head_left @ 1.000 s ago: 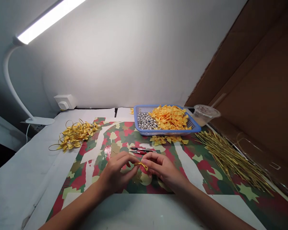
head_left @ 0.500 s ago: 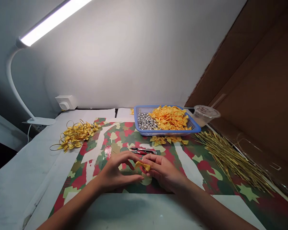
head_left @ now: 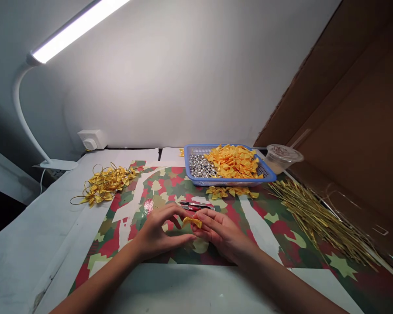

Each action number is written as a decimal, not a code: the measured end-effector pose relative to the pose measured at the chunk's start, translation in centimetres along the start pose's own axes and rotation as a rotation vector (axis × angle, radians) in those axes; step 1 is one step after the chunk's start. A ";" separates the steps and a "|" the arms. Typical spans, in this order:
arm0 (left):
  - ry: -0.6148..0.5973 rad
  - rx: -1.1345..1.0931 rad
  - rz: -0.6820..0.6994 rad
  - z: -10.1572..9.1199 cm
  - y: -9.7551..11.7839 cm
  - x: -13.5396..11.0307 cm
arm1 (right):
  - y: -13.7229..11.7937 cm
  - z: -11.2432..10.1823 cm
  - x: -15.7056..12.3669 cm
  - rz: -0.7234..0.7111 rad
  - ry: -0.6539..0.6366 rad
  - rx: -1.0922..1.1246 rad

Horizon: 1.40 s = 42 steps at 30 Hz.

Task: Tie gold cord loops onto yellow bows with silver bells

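My left hand point(head_left: 159, 233) and my right hand point(head_left: 221, 231) meet over the patterned mat point(head_left: 268, 226), fingertips pinched together on a small yellow ribbon bow point(head_left: 192, 222). Both hands rest low on the mat. Just beyond them lie red-handled snips point(head_left: 194, 205). A blue basket point(head_left: 265, 171) farther back holds silver bells point(head_left: 199, 165) and a heap of yellow bows point(head_left: 234, 160). A few loose bows point(head_left: 229, 191) lie in front of the basket.
A pile of finished bows with gold loops point(head_left: 106, 182) sits at the left. Gold cords point(head_left: 314, 216) lie in a bundle at the right, near a lidded plastic cup point(head_left: 283, 156). A desk lamp point(head_left: 29, 100), a wall socket point(head_left: 91, 139) and a cardboard sheet point(head_left: 356, 122) border the table.
The hands have drawn slightly closer and lower onto the mat, and the bow has turned between the fingertips. Nothing else has moved.
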<state>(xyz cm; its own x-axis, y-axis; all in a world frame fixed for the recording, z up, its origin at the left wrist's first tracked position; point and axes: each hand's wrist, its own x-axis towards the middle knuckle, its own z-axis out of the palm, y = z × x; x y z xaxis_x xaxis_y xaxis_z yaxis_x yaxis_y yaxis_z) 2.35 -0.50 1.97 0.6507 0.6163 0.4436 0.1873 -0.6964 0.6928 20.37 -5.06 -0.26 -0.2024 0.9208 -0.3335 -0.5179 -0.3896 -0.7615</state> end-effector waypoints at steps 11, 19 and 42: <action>0.080 0.038 0.022 0.1 -0.1 0.3 | -0.4 0.3 -0.6 -0.223 0.062 -0.286; 0.097 0.024 0.016 0.3 0.1 0.2 | 0.0 0.1 -0.2 -0.076 0.013 -0.033; -0.094 -0.186 -0.186 0.5 -0.2 0.1 | 1.0 -0.1 0.1 -0.239 0.076 -0.190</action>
<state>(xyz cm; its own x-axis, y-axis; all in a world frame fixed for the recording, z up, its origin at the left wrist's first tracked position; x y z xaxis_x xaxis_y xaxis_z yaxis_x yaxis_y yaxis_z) 2.75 -0.53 1.54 0.6849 0.6844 0.2501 0.1771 -0.4892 0.8540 19.90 -5.32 -1.07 -0.0272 0.9854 -0.1679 -0.3770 -0.1656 -0.9113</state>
